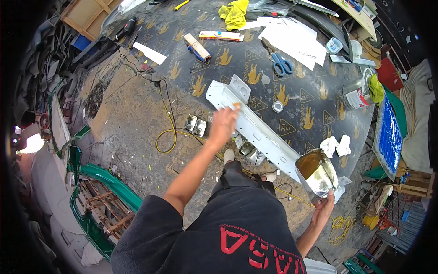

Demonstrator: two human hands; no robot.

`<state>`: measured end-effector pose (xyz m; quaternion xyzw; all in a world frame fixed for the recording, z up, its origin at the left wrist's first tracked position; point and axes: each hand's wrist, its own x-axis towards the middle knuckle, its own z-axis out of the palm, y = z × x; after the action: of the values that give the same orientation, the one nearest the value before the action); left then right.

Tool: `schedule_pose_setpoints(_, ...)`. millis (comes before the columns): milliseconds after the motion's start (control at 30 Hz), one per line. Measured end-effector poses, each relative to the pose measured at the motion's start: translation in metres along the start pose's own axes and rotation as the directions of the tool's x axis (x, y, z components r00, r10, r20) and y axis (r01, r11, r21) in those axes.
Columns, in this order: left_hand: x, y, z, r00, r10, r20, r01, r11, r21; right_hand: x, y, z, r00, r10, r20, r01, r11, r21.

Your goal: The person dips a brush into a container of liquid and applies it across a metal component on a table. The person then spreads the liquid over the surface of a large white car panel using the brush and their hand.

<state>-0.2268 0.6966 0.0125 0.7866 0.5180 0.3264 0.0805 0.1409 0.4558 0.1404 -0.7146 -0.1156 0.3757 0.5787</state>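
My left hand (223,125) is closed over the upper part of a long grey-white panel (267,130). A small orange-brown piece (236,106) shows at its fingertips; its kind is too small to tell. The panel lies slanting along the near edge of the dark table, with a flanged bracket end at the top. In my right hand (323,208) is a cut-open metal can (321,176), gripped by its lower side. The can is tilted over the panel's lower right end, its inside brownish and gold. Whether it rests on the panel I cannot tell.
Blue-handled scissors (282,65), a small round lid (277,107), white paper sheets (292,39) and sanding blocks (197,48) lie on the table. Crumpled white wipes (336,146) and a large tin (358,93) stand to the right. A yellow cable (165,137) runs over the floor.
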Motion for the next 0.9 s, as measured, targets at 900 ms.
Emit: schedule_pose_setpoints(900, 0.008, 0.019, -0.014, 0.981, 0.055, 0.188, -0.011, 0.974, -0.228, -0.001, 0.009, 0.044, 0.996, -0.012, 0.083, 0.013, 1.000, -0.018)
